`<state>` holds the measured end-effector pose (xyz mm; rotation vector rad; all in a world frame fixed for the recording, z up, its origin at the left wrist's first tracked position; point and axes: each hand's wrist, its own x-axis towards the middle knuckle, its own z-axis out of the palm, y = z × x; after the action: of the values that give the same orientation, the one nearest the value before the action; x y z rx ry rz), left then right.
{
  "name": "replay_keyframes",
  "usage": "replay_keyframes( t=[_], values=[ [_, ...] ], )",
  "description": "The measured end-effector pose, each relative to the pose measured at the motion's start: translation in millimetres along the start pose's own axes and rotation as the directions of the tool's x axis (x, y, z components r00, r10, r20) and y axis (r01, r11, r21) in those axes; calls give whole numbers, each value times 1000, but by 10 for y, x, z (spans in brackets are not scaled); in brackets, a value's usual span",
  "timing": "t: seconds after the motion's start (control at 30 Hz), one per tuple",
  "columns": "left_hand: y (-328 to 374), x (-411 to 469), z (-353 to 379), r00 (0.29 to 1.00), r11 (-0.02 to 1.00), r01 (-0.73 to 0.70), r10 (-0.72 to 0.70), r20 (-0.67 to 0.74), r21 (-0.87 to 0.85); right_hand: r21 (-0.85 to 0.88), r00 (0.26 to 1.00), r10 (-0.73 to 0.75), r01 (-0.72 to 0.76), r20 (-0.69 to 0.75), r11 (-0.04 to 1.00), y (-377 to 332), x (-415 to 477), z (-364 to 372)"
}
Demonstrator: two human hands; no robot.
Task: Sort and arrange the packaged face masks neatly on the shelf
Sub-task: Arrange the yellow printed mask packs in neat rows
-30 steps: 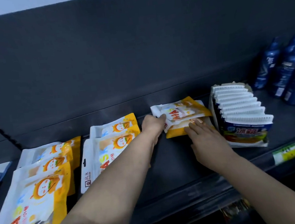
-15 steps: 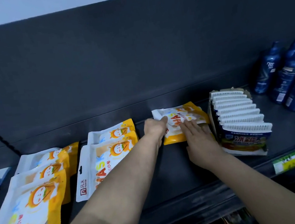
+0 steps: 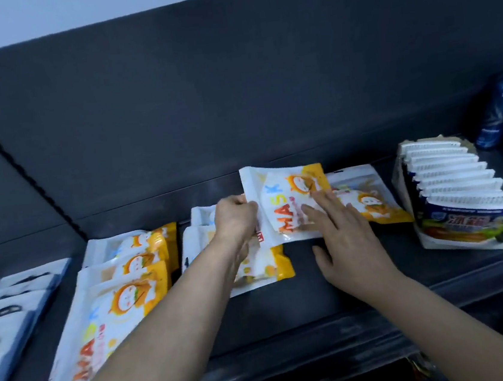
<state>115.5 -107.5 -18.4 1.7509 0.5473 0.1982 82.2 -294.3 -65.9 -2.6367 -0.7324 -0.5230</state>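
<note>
At mid-shelf, the left hand keeps a narrow grip, pinching the left edge of a glossy white-and-orange plastic mask packet, raised and tilted, probably to move it onto a pile. The right hand lies flat, fingers straight on the packet's face, steadying it. A second matching packet lies just right. The nearer pile sits under the left forearm, the far pile further left on the dark shelf. A carton of blue-white sachets stands right.

A mask pack is held at its edge by the left hand and touched by the flat right hand, and other packs are laid on the shelf.
</note>
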Motion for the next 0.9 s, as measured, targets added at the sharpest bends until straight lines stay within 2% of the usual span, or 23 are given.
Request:
replay_keyframes(
  t=[0.1, 0.23, 0.27, 0.33, 0.37, 0.43, 0.5, 0.57, 0.73, 0.9],
  values=[
    [-179, -195, -526, 1000, 998, 10, -10, 1, 61, 5, 995, -92, 91, 40, 996, -386, -66, 77],
    [-386, -417, -1018, 999, 970, 0, 10, -40, 243, 22, 988, -91, 89, 125, 996, -747, -170, 219],
    [-410, -471, -1101, 999, 934, -13, 25, -31, 356, 22, 984, -82, 79, 161, 997, -804, -190, 242],
    [-442, -572, -1183, 991, 760, -129, 128, 48, 638, 28, 959, -57, 51, 276, 998, -878, -212, 283],
    [-446, -628, -1195, 975, 668, -220, 177, 135, 711, 38, 948, -41, 30, 316, 999, -911, -220, 299],
    [-467, -716, -1181, 928, 557, -367, 162, 336, 745, 73, 949, -3, -21, 316, 997, -968, -228, 315],
    [-533, -736, -1148, 897, 519, -383, 11, 443, 764, 96, 948, 39, -73, 314, 993, -1009, -222, 325],
    [-628, -701, -1126, 891, 500, -349, -86, 446, 793, 103, 935, 68, -110, 348, 989, -1036, -196, 336],
    [-634, -614, -950, 925, 467, -328, -15, 379, 821, 30, 910, 121, -144, 398, 989, -1039, -29, 318],
    [-585, -560, -872, 926, 452, -305, -65, 372, 838, 21, 906, 107, -127, 410, 992, -1008, 56, 181]
  ],
)
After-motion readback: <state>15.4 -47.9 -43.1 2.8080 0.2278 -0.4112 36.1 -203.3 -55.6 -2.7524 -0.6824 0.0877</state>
